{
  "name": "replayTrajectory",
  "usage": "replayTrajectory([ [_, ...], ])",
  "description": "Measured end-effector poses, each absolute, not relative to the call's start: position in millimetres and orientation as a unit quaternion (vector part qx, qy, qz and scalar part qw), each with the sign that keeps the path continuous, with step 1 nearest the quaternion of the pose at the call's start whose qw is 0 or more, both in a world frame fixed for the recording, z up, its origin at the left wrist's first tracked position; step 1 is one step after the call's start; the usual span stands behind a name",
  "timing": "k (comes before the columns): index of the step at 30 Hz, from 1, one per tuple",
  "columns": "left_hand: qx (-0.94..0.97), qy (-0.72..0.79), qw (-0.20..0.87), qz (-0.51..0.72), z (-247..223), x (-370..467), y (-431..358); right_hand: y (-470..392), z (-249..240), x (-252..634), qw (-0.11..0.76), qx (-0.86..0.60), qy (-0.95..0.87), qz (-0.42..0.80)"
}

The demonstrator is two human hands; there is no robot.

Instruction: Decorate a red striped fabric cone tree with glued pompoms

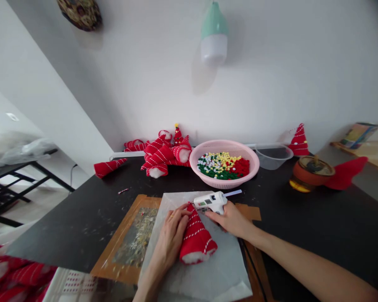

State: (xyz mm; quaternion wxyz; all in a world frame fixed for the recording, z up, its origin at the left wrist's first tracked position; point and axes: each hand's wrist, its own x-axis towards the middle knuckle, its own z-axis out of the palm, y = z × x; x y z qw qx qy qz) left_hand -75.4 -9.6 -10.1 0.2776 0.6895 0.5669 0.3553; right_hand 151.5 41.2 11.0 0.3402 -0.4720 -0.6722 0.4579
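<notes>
A red felt cone (198,235), wound with twisted white cord and showing white stuffing at its wide end, lies on a pale sheet (229,268). My left hand (174,228) is closed on the cone's left side, fingers near its tip. In my right hand (231,218) is a white glue gun (209,201), gripped by its handle. Its nozzle points left at the cone's tip, and a clear glue stick (232,193) protrudes from its back. Whether the nozzle touches the felt I cannot tell. A black cable (254,268) runs down from beneath my right wrist.
A pink basket (224,183) of coloured pompoms stands behind the sheet. Stuffed red cones (159,155) are piled left of it. A clear plastic bowl (272,158) and a round-lidded jar (311,170) stand right. More red pieces (25,274) fill a white crate at lower left.
</notes>
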Motion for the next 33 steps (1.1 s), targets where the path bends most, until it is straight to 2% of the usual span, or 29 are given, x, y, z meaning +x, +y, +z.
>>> replayTrajectory([
  [10, 0.676, 0.57, 0.291, 0.366, -6.7, -75.7, -10.6, 41.9, 11.4, 151.5, 0.341, -0.466, -0.677, 0.455],
  [23, 0.679, 0.58, 0.252, 0.372, -0.7, -72.5, -7.7, 44.3, 1.3, 150.8, 0.343, -0.459, -0.615, 0.542],
  [29, 0.687, 0.581, 0.248, 0.36, -6.2, -73.9, -5.1, 39.0, 9.3, 149.9, 0.398, -0.433, -0.573, 0.571],
  [33, 0.683, 0.601, 0.174, 0.378, -8.1, -75.3, -3.8, 32.3, 15.5, 153.9, 0.444, -0.434, -0.541, 0.567],
])
